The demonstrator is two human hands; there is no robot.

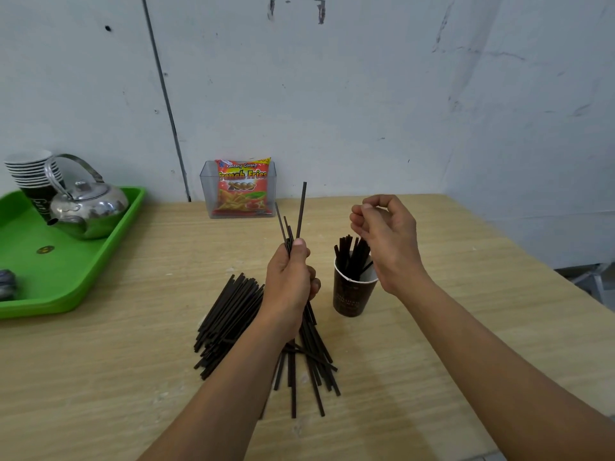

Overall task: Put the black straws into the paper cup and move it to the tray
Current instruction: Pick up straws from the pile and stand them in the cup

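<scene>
The left hand (291,281) grips a few black straws (301,207) upright above the loose pile (229,321) lying mid-tabletop (466,327). The right hand (389,241) hovers over the paper cup (349,297), fingers loosely curled, holding nothing. The cup, part-filled with straws, stands just right of the pile. The green tray (66,271) sits at the left edge.
</scene>
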